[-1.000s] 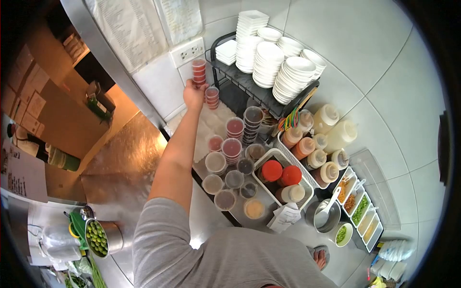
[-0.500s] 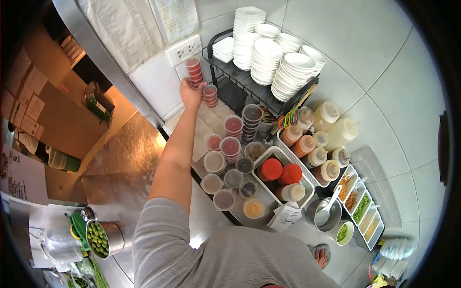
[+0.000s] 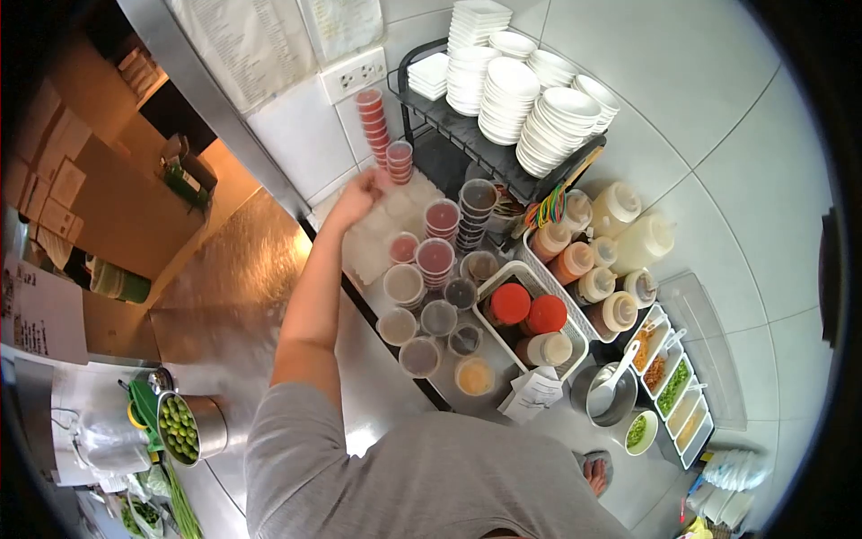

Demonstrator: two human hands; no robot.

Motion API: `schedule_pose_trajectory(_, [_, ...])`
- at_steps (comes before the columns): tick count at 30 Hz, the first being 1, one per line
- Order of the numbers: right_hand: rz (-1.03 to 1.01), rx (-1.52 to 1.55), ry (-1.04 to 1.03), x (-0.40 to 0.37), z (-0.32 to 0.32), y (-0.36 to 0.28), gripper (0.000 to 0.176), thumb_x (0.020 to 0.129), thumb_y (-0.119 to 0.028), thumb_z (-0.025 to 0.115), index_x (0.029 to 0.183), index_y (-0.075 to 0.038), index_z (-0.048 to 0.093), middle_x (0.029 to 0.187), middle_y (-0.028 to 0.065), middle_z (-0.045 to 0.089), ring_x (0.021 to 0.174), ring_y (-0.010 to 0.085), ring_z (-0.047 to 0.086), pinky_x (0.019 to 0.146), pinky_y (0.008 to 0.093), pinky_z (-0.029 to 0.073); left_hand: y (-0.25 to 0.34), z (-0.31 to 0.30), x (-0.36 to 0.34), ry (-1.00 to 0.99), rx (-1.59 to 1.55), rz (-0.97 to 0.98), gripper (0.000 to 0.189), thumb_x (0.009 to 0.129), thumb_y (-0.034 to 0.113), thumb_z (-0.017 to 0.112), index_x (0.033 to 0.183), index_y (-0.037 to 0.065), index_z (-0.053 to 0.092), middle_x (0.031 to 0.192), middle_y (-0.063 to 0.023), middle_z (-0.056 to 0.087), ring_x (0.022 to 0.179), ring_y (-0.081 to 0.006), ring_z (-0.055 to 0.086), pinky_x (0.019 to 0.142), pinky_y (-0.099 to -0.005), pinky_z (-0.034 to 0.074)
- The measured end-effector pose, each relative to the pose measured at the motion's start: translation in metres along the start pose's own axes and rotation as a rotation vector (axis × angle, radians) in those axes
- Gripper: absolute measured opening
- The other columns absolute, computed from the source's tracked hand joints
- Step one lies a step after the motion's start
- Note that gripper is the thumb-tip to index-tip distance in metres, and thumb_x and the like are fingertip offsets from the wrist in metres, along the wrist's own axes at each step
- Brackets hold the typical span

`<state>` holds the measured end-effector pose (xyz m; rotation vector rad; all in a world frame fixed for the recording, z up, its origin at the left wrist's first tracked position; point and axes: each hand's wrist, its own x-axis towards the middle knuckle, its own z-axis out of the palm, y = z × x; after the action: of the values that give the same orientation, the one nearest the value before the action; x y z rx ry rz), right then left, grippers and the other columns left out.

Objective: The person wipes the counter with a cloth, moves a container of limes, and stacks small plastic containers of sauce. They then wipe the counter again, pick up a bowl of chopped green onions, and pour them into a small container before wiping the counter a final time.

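My left hand (image 3: 361, 192) is over the white cloth (image 3: 373, 238) at the back left of the counter, just in front of two stacks of small lidded cups with red contents. The taller stack of cups (image 3: 372, 121) stands upright against the tiled wall. Beside it is the shorter stack of cups (image 3: 400, 162), close to my fingertips. My fingers are slightly blurred but look stretched out, with nothing visible in them. Nearer to me on the counter are more red-filled tubs (image 3: 435, 258) and a dark stack of cups (image 3: 478, 207). My right hand is out of view.
White dishes (image 3: 512, 90) are stacked on a black rack (image 3: 458, 135). To the right are squeeze bottles (image 3: 620, 208), a basket with red-lidded jars (image 3: 510, 304), a pot (image 3: 603, 400) and a garnish tray (image 3: 673, 391). A metal container of green fruit (image 3: 211, 431) is at lower left.
My left hand has let go of the taller stack of red cups and drawn back toward me. That stack now stands by itself against the wall behind the shorter one.
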<state>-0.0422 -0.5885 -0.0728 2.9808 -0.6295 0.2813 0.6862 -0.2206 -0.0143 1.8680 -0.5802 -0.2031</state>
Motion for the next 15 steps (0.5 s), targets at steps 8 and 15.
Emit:
schedule_pose_trajectory(8, [-0.003,0.021,-0.005,-0.005,0.005,0.003,0.044,0.086,-0.030,0.044,0.123,-0.007,0.045,0.129,0.0182,0.043,0.121,0.0349,0.041,0.096,0.0515,0.029,0.027,0.044,-0.116,-0.402,-0.138,-0.046,0.067,0.070,-0.002,0.069,0.129,0.009,0.041,0.114,-0.0028,0.056,0.099,-0.0125,0.053,0.079,-0.0265,0.045])
schedule_pose_trajectory(15, [0.007,-0.024,0.024,0.002,0.001,-0.002,0.044,0.087,-0.032,0.044,0.123,-0.007,0.045,0.128,0.0185,0.043,0.121,0.0347,0.041,0.096,0.0520,0.028,0.048,0.062,-0.119,-0.171,-0.299,-0.067,0.060,0.070,0.002,0.074,0.122,0.003,0.044,0.112,-0.0051,0.058,0.100,-0.0129,0.055,0.087,-0.0288,0.045])
